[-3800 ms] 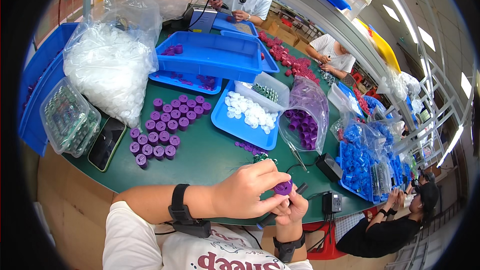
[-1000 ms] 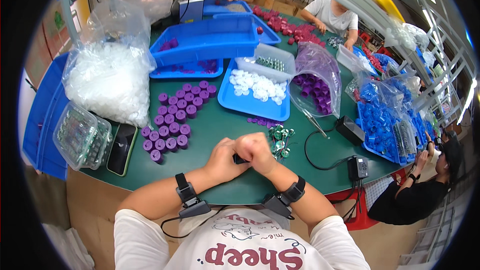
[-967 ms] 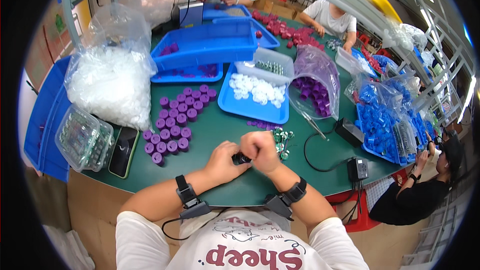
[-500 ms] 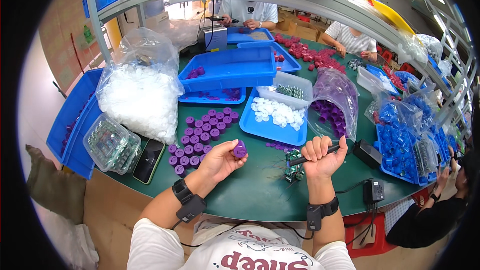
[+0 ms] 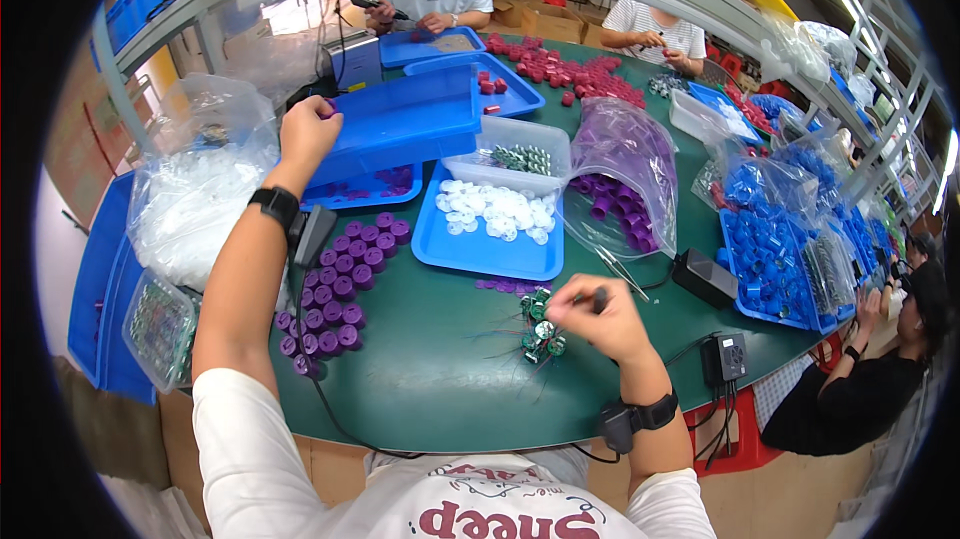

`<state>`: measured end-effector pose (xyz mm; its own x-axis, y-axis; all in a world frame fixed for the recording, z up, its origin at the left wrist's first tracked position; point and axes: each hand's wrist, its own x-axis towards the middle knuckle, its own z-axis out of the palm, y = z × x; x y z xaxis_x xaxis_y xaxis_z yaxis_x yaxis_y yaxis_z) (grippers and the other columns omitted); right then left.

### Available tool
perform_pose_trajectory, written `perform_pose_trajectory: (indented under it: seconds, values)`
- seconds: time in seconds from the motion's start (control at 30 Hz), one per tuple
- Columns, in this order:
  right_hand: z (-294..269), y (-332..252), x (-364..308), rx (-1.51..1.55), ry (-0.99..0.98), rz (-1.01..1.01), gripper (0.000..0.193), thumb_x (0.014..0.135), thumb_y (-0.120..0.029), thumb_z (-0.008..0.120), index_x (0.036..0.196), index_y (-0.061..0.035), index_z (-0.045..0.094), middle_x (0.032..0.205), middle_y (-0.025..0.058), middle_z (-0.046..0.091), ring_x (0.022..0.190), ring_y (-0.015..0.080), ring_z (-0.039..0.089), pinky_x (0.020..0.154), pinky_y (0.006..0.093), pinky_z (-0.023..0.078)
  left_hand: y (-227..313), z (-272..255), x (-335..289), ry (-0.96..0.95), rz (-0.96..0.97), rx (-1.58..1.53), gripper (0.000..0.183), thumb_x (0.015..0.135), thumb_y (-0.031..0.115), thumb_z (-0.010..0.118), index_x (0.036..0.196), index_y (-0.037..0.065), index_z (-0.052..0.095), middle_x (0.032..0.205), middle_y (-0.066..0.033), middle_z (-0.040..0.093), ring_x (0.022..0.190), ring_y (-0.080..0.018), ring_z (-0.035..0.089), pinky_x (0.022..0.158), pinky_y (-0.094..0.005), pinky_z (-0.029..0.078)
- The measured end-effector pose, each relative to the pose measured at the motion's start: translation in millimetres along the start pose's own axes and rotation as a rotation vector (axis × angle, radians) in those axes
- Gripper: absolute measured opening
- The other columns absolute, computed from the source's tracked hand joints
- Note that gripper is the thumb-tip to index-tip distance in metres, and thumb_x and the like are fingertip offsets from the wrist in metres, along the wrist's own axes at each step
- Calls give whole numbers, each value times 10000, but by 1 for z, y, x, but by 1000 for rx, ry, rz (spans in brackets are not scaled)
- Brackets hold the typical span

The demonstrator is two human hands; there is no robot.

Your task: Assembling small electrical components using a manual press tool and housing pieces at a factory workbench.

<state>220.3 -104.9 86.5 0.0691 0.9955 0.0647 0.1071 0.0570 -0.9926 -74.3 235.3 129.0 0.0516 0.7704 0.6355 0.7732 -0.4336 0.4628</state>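
The left hand is at the left end of the upper blue tray, its fingers pinched around a purple cap; whether the cap touches the tray I cannot tell. The right hand has its fingers curled around a dark stick-like tool, just beside small green circuit boards with thin wires on the bench. Grouped purple pieces stand near the left forearm, and white discs lie in a lower blue tray
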Motion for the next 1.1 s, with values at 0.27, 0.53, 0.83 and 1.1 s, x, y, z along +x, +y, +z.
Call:
perform_pose_trajectory:
  seconds: [0.27,0.53,0.83,1.1]
  values:
    - [-6,9,-28,-667,-113,-97,169,727,27,618,874,-34,674,769,86,593,618,199,561,545,296,446,-11,38,16,-419,-301,206,208,654,207,633,795,60,675,908,-184,662,895,-341,627,790,-378,488]
    - [-24,12,-21,-783,-14,-48,138,691,-26,655,827,-3,660,749,129,593,603,235,592,559,323,461,95,17,-61,-101,477,-157,204,692,120,689,865,22,645,913,-136,621,883,-303,570,783,-379,460]
    - [-24,18,-31,-934,5,59,157,681,-72,622,810,10,655,769,194,624,729,364,612,673,417,495,139,78,-128,-874,388,-103,262,671,162,683,875,-2,663,858,-203,623,825,-343,616,733,-405,494]
    - [-30,-8,-31,-405,359,-231,70,790,-38,663,834,16,655,705,38,625,541,37,498,475,187,386,134,110,-147,-672,444,-87,240,652,172,692,786,-15,625,821,-213,618,816,-362,610,718,-424,487]
